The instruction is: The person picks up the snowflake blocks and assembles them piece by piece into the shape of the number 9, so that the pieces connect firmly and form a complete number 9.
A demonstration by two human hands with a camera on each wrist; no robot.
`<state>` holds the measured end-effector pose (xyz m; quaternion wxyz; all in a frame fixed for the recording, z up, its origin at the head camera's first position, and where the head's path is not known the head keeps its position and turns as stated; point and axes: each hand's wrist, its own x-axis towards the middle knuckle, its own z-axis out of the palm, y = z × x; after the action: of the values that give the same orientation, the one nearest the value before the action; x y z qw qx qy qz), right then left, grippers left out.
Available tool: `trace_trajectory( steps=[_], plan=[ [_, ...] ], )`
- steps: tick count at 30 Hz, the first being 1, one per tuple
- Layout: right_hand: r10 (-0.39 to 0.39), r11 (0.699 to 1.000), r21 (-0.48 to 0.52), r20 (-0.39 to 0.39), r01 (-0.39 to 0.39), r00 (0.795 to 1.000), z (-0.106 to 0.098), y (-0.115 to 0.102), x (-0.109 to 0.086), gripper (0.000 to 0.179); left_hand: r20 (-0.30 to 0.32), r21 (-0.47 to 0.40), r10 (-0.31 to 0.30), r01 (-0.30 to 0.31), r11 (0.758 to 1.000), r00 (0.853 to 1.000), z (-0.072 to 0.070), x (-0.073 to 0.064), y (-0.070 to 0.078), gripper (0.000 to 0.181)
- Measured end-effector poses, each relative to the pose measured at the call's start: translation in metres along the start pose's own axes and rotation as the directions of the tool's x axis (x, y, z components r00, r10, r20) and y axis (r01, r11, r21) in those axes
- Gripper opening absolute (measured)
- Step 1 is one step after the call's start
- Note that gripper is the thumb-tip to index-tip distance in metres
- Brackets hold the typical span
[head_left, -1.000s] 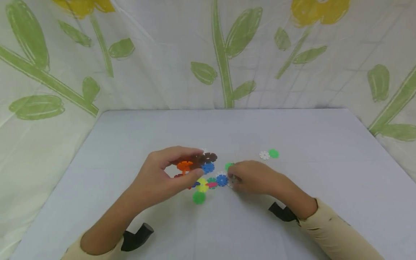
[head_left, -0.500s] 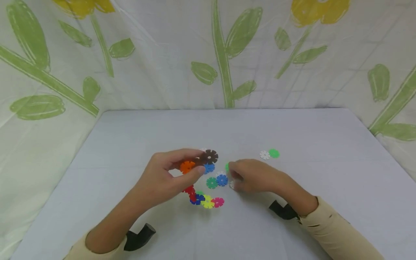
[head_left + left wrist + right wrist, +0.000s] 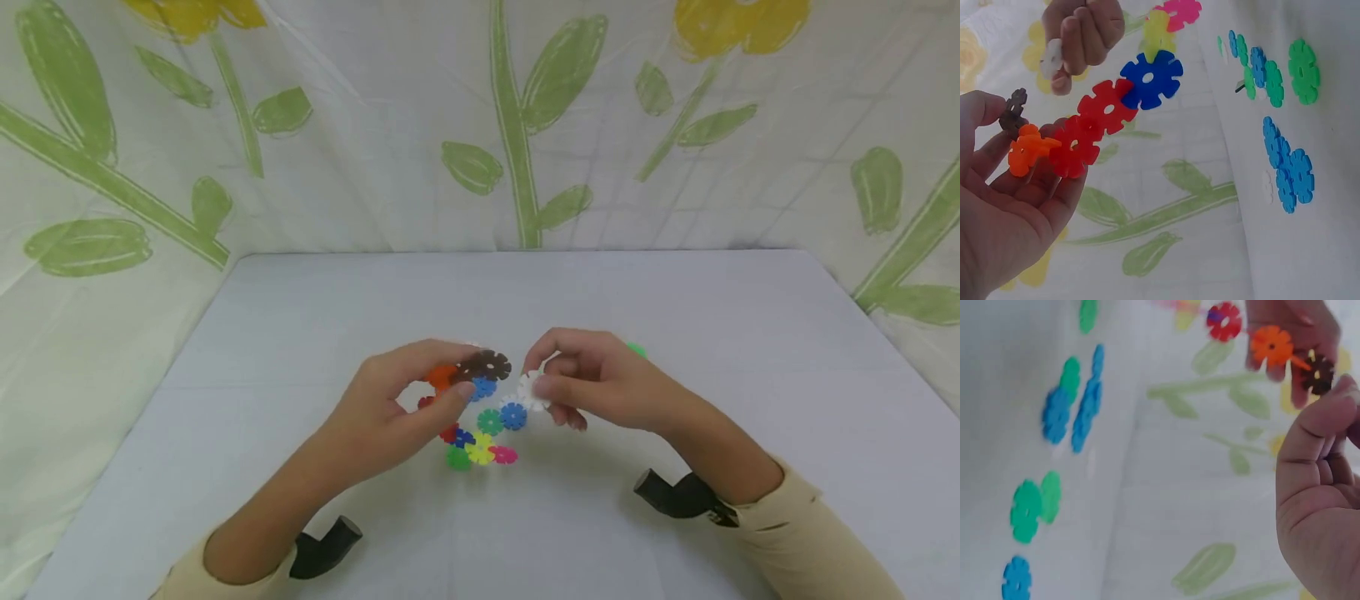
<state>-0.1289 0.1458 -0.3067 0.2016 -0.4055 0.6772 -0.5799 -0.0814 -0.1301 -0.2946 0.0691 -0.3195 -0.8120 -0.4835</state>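
Between thumb and fingers my left hand pinches the brown end of a linked chain of plastic snowflake discs. From the brown disc, the chain runs through an orange disc, red discs, a dark blue disc and a yellow disc to a pink disc. It hangs raised above the table. My right hand pinches a white snowflake disc, held upright close to the brown end but apart from it. In the right wrist view the white disc cannot be made out.
Loose discs lie on the white table under and between the hands: blue, teal green and bright green. Another green disc shows partly behind the right hand. A cloth with painted plants hangs behind.
My right hand has lifted from the table and turned, bringing up a white disc towards the left hand. The chain's lower end swung towards me, then slightly back; the left hand shifted slightly right.
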Motion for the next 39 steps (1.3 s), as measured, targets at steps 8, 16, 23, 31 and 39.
trace_trajectory(
  steps=[8,16,23,31,39],
  plan=[
    [0.038,0.980,0.198,-0.029,-0.031,0.999,0.007,-0.015,-0.004,0.011,0.013,-0.037,0.210,-0.209,0.977,0.978,0.004,0.003,0.002,0.036],
    [0.027,0.971,0.238,-0.039,-0.017,0.999,0.007,-0.013,-0.004,0.010,0.017,-0.012,0.213,-0.213,0.977,0.977,0.005,0.001,0.004,0.040],
    [-0.038,0.958,0.282,-0.023,0.043,0.999,0.006,-0.009,-0.002,0.011,0.033,-0.001,0.244,-0.244,0.970,0.969,0.009,0.002,0.004,0.053],
    [-0.002,0.946,0.323,-0.069,0.024,0.998,0.010,-0.007,-0.002,0.009,0.020,-0.020,0.233,-0.232,0.972,0.972,0.013,0.001,0.004,0.052],
    [0.076,0.942,0.332,-0.106,-0.037,0.992,0.014,-0.006,0.000,0.008,0.023,0.003,0.226,-0.226,0.974,0.974,0.016,0.000,-0.001,0.053]
  ],
)
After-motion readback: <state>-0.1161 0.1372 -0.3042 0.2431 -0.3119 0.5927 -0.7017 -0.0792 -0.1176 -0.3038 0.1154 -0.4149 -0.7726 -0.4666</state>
